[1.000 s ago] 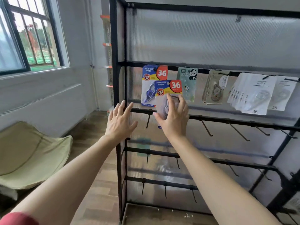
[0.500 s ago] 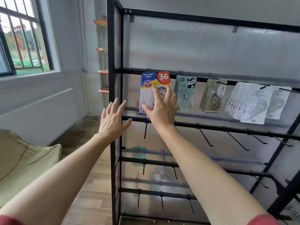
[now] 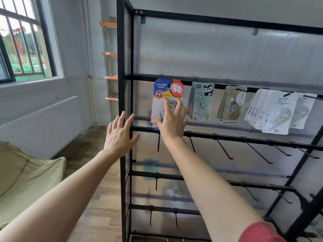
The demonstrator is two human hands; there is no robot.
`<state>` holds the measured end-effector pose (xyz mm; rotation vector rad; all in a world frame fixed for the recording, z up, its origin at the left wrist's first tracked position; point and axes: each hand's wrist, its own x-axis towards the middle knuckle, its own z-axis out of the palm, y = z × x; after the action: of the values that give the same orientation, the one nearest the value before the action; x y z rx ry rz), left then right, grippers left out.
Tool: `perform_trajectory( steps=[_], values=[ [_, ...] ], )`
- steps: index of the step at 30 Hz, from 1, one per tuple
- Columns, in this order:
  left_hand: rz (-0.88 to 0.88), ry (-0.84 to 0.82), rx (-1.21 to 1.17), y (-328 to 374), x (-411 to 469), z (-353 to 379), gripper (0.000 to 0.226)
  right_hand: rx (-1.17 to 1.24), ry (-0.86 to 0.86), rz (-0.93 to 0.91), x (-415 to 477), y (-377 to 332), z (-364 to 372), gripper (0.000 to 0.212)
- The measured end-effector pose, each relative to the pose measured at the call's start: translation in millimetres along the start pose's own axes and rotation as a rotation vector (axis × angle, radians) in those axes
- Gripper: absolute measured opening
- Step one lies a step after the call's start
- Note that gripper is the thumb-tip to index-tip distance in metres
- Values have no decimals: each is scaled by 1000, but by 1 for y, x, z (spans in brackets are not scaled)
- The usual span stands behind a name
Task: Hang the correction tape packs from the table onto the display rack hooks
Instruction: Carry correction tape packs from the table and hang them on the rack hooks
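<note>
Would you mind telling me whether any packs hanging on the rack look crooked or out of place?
The white packs at the right end of the top row hang tilted and fanned out; the blue packs under the right hand hang roughly straight.

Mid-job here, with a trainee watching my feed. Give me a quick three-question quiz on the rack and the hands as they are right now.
1. True or false: the left hand holds a pack.
2. Which packs hang right beside the blue-and-yellow pack? A) panda packs B) scissors C) pens
3. Fill in: the fingers of the right hand touch the pack printed with the number __.
Key: 1 false; 2 A; 3 36.
</note>
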<state>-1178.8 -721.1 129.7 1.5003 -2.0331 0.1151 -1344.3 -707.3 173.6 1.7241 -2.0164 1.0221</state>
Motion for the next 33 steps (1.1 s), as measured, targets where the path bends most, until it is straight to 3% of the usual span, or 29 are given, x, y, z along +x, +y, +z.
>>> perform_trajectory(
  steps=[8, 14, 22, 33],
  values=[
    [-16, -28, 6, -8, -4, 0, 71, -74, -52, -46, -20, 9, 10, 95],
    [-12, -57, 7, -3, -16, 3, 71, -110, -111, -90, -49, 21, 6, 90],
    [-5, -142, 29, 19, -42, 16, 73, -187, -318, -77, -85, 59, -13, 72],
    [48, -356, 86, 72, -114, 58, 76, -180, -553, 2, -175, 129, -23, 73]
  ],
)
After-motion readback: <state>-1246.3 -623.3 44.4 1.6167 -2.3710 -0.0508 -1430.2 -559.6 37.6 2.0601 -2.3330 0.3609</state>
